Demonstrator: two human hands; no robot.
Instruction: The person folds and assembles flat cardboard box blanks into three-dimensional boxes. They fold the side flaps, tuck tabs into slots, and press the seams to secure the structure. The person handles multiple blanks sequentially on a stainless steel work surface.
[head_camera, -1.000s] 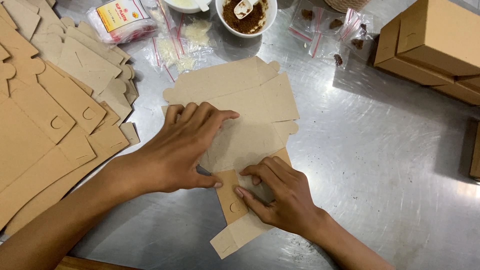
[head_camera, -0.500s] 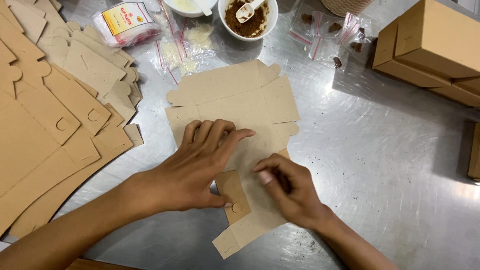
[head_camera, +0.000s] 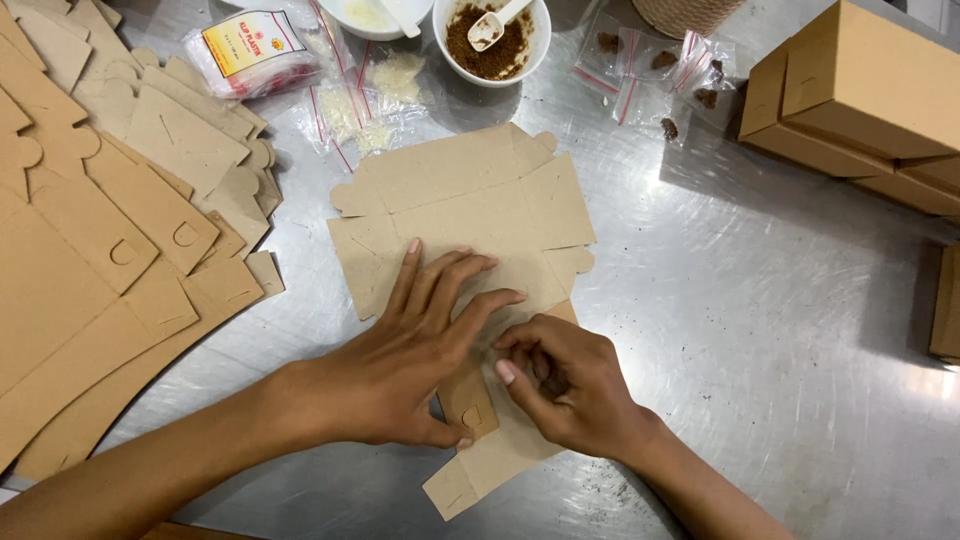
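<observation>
A flat brown cardboard box blank (head_camera: 470, 205) lies on the steel table (head_camera: 760, 330) in the middle of the head view. My left hand (head_camera: 410, 350) presses flat on its centre, fingers spread, thumb on a folded-in flap with a tab slot (head_camera: 468, 408). My right hand (head_camera: 565, 385) is beside it, fingers curled and pinching a fold of the same blank near its right edge. The blank's near end (head_camera: 470, 482) sticks out below both hands.
A pile of flat box blanks (head_camera: 110, 230) covers the left side. Assembled brown boxes (head_camera: 860, 95) stand at the far right. At the back are a white bowl of brown powder with a spoon (head_camera: 492, 35), another bowl (head_camera: 375, 15), and small zip bags (head_camera: 350, 95).
The right hand has shifted up along the blank's right side and curled over a fold. The left hand has slid slightly, still pressing on the blank.
</observation>
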